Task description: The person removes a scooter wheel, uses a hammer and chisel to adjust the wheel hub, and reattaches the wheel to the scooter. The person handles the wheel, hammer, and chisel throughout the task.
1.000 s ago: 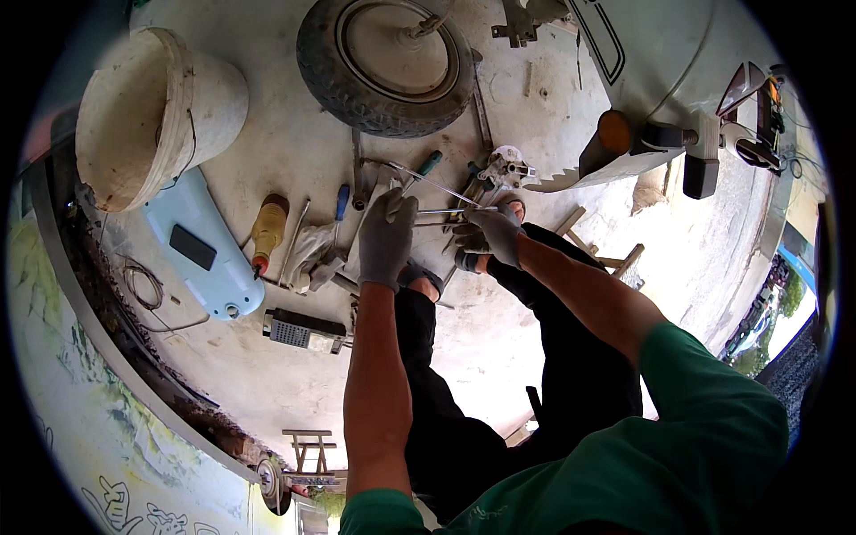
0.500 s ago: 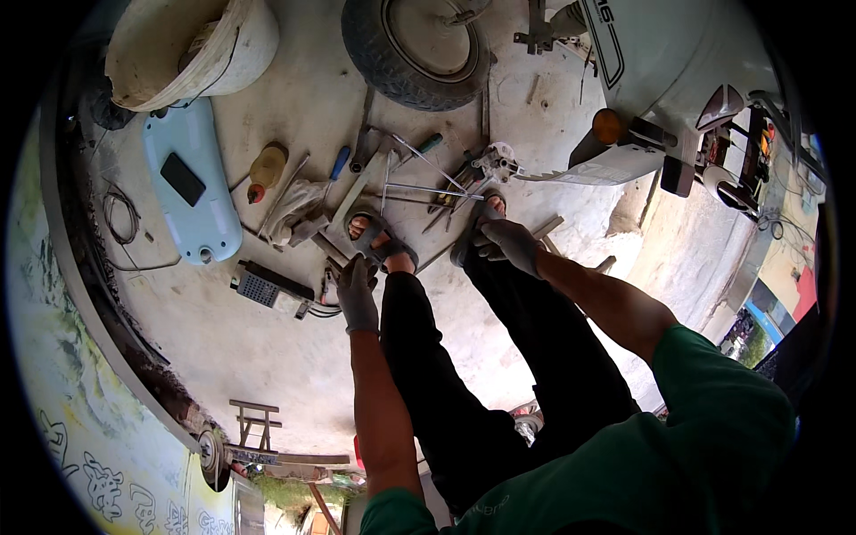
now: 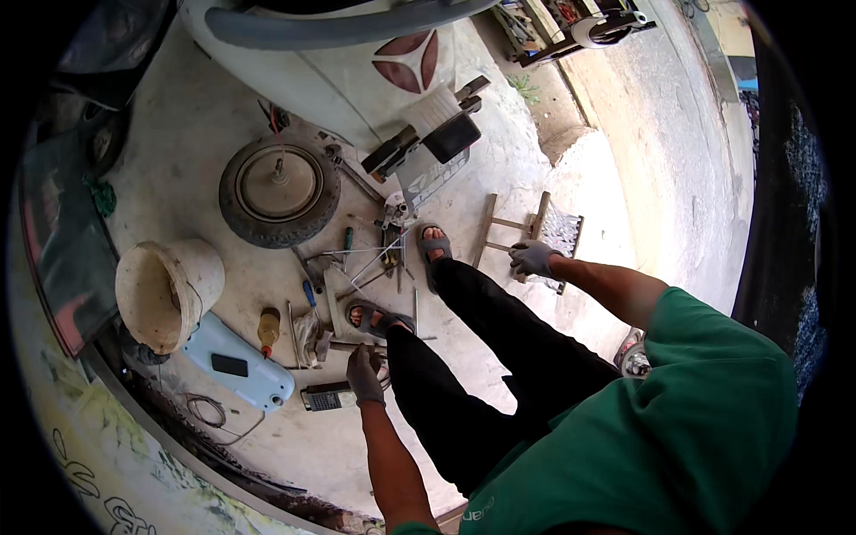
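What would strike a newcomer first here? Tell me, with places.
First, the big black-tyred wheel, upper left, near the pale vehicle body. Lower left, an off-white bucket sits beside a pale blue panel bearing a dark phone. Right of centre, the gloved right hand shows against a low stool.

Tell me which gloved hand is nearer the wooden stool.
The right hand, which overlaps the wooden stool in view; contact is unclear. The left hand is farther off, near the dark box.

Gloved hands well apart, right near stool.
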`<state>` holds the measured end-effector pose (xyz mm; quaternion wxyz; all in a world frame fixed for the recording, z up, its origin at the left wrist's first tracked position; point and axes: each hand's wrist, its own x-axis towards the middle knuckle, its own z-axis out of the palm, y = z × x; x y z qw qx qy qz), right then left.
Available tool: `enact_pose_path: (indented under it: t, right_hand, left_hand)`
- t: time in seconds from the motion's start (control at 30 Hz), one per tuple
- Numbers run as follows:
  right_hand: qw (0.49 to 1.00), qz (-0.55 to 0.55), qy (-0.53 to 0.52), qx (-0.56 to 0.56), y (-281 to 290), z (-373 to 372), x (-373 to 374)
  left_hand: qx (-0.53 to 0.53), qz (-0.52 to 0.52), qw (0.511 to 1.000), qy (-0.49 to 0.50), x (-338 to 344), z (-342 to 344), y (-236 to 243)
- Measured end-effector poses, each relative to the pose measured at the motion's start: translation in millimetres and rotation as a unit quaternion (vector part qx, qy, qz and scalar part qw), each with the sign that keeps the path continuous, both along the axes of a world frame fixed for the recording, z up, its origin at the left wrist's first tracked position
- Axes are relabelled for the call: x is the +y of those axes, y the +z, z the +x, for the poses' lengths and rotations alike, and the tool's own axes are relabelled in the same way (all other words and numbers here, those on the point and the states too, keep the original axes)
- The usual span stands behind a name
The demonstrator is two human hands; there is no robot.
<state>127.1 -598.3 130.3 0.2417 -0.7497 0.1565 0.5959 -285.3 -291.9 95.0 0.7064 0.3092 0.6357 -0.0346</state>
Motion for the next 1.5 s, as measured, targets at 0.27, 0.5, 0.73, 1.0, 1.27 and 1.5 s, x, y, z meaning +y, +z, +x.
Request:
enact_pose_path:
  t: [0.27,0.5,0.73,1.0,1.27,1.5]
  right_hand:
    - [0.991,-0.058,-0.120,0.011,84,-67,-167]
    - [0.962,-0.014,-0.269,0.044,120,-86,-223]
    - [0.899,0.047,-0.436,0.000,146,-48,-288]
    - [0.924,-0.016,-0.381,0.020,173,17,-337]
    - [0.892,-0.039,-0.445,-0.068,223,190,-331]
    - [0.926,-0.034,-0.376,0.003,242,291,-289]
  left_hand:
    - [0.014,0.038,0.967,-0.251,65,73,69]
    - [0.145,0.044,0.923,-0.354,93,86,124]
    - [0.021,0.102,0.900,-0.424,22,265,227]
    - [-0.257,0.206,0.805,-0.493,-64,475,301]
    - [-0.293,0.238,0.802,-0.464,-81,602,303]
    - [-0.250,0.202,0.854,-0.409,-74,661,294]
